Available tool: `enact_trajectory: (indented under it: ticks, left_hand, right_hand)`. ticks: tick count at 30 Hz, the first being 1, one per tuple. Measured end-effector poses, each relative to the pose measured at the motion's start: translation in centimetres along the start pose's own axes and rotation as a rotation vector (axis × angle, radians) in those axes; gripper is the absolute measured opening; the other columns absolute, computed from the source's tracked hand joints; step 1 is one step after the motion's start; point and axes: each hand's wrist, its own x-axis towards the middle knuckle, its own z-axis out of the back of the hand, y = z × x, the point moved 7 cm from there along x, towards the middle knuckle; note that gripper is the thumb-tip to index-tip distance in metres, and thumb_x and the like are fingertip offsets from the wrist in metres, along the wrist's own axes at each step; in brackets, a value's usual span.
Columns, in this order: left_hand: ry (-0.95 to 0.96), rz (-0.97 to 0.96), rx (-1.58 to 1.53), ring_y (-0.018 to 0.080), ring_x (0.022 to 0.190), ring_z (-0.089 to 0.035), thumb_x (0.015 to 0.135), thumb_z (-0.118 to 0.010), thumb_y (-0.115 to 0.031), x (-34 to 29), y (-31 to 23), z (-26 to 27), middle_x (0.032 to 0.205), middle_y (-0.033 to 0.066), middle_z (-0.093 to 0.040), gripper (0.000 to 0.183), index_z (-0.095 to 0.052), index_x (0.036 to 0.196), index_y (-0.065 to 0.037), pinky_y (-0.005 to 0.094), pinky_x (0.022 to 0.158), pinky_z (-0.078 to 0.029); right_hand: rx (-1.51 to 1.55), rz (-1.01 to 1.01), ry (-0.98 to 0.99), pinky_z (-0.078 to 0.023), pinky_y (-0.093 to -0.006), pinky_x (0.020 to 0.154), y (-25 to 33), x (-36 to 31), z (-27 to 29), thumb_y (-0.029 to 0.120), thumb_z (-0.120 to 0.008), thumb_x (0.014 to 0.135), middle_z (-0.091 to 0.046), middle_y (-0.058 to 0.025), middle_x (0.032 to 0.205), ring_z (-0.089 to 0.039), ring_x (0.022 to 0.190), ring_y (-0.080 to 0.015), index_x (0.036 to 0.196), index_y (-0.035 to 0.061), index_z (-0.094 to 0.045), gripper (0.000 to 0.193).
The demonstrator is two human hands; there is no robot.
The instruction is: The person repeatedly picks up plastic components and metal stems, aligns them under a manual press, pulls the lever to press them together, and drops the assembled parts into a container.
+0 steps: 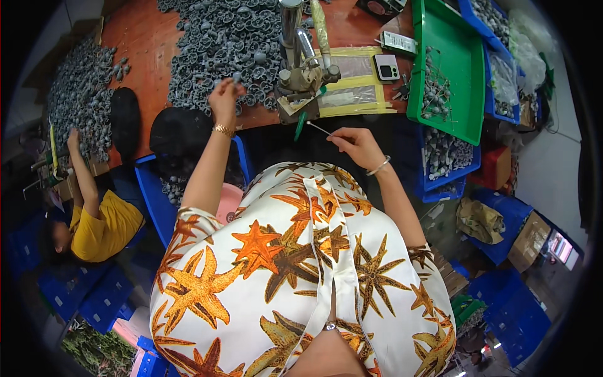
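A red-brown tabletop point(144, 38) bears a broad heap of dark grey, cup-shaped plastic parts point(210, 53). To its right lies a long green plastic tray point(455, 38); between them stands a shiny metal hand press point(291, 28). The right hand point(358, 147), near the table edge by the press, pinches a thin white rod point(320, 129), fingertips closed on one end. The left hand point(226, 95), fingers partly curled, is over the heap's near edge; a small rounded grey piece point(237, 77) shows at its fingertips, whether gripped I cannot tell.

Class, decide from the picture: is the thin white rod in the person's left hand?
No, the right hand pinches the thin white rod by one end.
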Motion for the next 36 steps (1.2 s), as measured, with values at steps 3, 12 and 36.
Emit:
enact_trajectory:
  ticks: [3,12,36]
  left_hand:
    - [0.289,0.526,-0.584,0.0218,0.086,-0.061,0.086,-0.051,-0.002,-7.7,0.0,-3.5,0.091,0.0104,-0.060,0.022,-0.051,0.107,0.004,0.0258,0.072,-0.052]
    - [0.462,0.551,-0.618,0.0195,0.087,-0.062,0.086,-0.053,-0.004,-13.7,-2.8,-5.8,0.095,0.0120,-0.061,0.020,-0.052,0.105,0.003,0.0272,0.079,-0.053]
    - [0.265,-0.215,-0.132,0.0085,0.086,-0.055,0.087,-0.053,-0.005,-13.6,-6.8,-5.3,0.107,0.0056,-0.054,0.017,-0.063,0.096,0.004,0.0224,0.075,-0.044]
  right_hand:
    - [-0.096,0.117,-0.117,-0.036,-0.0275,0.045,0.8,1.9,-1.8,0.021,-0.063,0.077,-0.052,-0.0098,0.051,-0.044,0.043,-0.0136,0.071,-0.0013,-0.063,0.023]
    - [-0.461,0.395,-0.350,-0.045,-0.0360,0.050,4.8,2.9,-3.3,0.020,-0.061,0.072,-0.055,-0.0089,0.058,-0.056,0.053,-0.0275,0.060,0.0047,-0.058,0.020]
    - [0.528,-0.242,-0.166,-0.042,-0.0241,0.048,-6.8,7.8,-4.5,0.022,-0.057,0.084,-0.059,-0.0057,0.066,-0.056,0.055,-0.0108,0.087,0.0037,-0.056,0.019]
